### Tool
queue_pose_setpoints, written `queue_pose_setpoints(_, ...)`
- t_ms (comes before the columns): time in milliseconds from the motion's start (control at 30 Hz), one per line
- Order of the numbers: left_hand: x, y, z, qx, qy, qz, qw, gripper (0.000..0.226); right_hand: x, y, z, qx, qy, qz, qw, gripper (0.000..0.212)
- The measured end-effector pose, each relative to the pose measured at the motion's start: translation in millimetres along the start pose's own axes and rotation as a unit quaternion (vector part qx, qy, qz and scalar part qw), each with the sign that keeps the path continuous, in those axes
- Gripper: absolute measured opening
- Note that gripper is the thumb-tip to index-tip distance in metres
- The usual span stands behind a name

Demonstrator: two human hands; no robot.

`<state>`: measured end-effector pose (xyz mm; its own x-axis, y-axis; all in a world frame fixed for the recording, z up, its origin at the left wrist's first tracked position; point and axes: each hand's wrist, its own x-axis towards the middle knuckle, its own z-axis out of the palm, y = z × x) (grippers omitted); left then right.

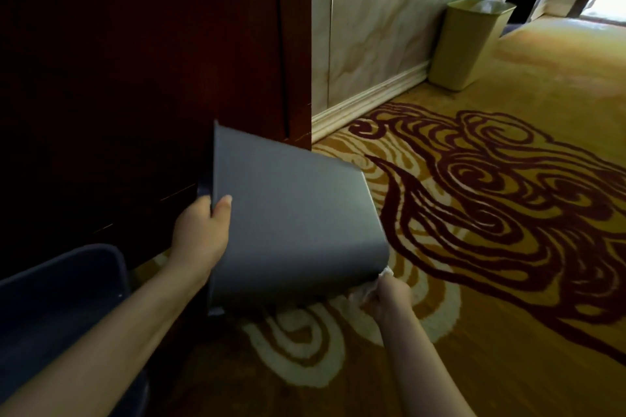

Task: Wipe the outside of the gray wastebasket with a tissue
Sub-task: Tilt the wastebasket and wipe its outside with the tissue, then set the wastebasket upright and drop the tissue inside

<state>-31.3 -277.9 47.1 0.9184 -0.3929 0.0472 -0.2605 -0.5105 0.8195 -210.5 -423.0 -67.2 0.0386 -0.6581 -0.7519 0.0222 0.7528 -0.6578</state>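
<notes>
The left hand (200,234) is clamped on the rim of the gray wastebasket (291,213), thumb lying on the outer wall and the other fingers hidden behind the lip, so the bin hangs tipped on its side above the carpet (508,332), its mouth toward the gripping hand and its closed bottom pointing away to the right. No brand, label or writing can be read on the gray wall, which shows as a plain smooth face. Below the bin's bottom corner, on the side away from the left grip, the right hand (389,298) is closed around a crumpled white tissue (367,288), pressed up against the lower edge of the bin; most of the tissue is bunched inside the fist and only a blurred white tuft shows, and the exact point of contact lies in shadow. The bin's inside and underside are out of sight. Behind the left grip stands a dark wooden panel (152,61), too dim to show detail. Near the left forearm, a dark blue container (61,298) is cut off by the frame edge. Well beyond the held bin, a yellow-green wastebasket (467,44) stands upright against the marble wall (372,27), also without readable marking.
</notes>
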Motion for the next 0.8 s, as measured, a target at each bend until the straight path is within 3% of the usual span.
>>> queue_pose_setpoints(133, 14.0, 11.7, -25.3, 0.055, -0.044, 0.098, 0.993, 0.036, -10.1, -11.7, 5.2, -0.036, -0.041, -0.031, 0.998, 0.025)
queue_pose_setpoints(200, 20.1, 16.2, -37.1, 0.099, -0.06, 0.135, 0.984, 0.043, -19.2, -21.0, 8.1, -0.128, -0.051, -0.094, 0.986, 0.019)
queue_pose_setpoints(267, 25.9, 21.9, -48.9, 0.136, -0.071, 0.174, 0.973, 0.043, -25.4, -32.9, 10.9, -0.21, -0.03, -0.175, 0.961, 0.029)
queue_pose_setpoints(400, 31.5, 37.3, -73.6, 0.194, -0.129, 0.27, 0.934, 0.025, -51.5, -59.9, 15.8, -0.263, -0.015, -0.295, 0.918, 0.025)
queue_pose_setpoints(500, 31.3, 41.3, -85.4, 0.287, -0.141, 0.343, 0.883, 0.013, -84.6, -79.6, 18.4, -0.266, -0.116, -0.353, 0.889, 0.023)
queue_pose_setpoints(633, 26.7, 23.9, -84.9, 0.41, -0.145, 0.377, 0.818, 0.009, -126.7, -108.1, 26.1, -0.266, -0.22, -0.413, 0.843, 0.009)
queue_pose_setpoints(800, 23.7, -4.2, -91.1, 0.422, -0.147, 0.375, 0.812, 0.023, -159.9, -124.1, 60.8, -0.278, -0.308, -0.45, 0.791, 0.009)
